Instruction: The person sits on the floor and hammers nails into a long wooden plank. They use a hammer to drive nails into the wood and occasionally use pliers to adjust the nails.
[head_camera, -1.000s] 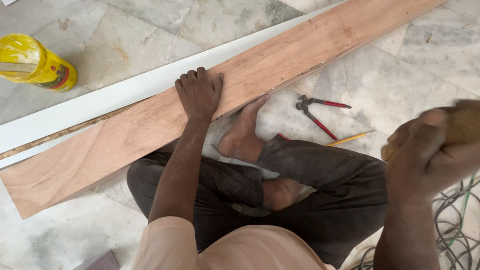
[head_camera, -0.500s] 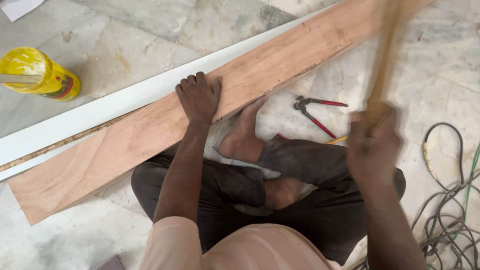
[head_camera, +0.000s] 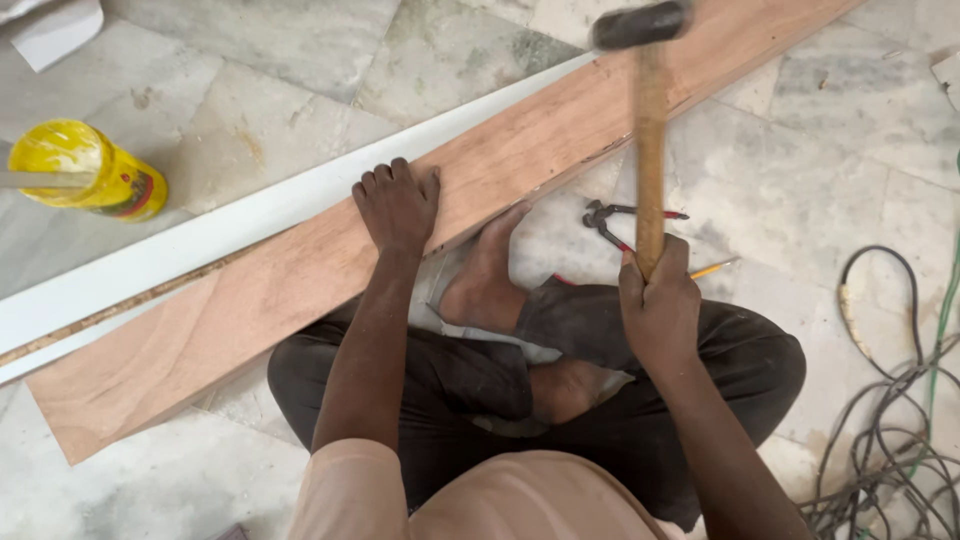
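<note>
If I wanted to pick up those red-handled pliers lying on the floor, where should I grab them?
Probably by the two red handles. The pliers lie flat on the marble floor, dark jaws toward the wooden plank, thin handles pointing away to the right, slightly spread. Come from above on the handle end, closing both together. The hammer in the right hand crosses over them in this view, so approach from the right side.

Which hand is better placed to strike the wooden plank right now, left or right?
Right. The right hand grips the hammer, head raised over the wooden plank. The left hand lies flat on it, empty.
</note>
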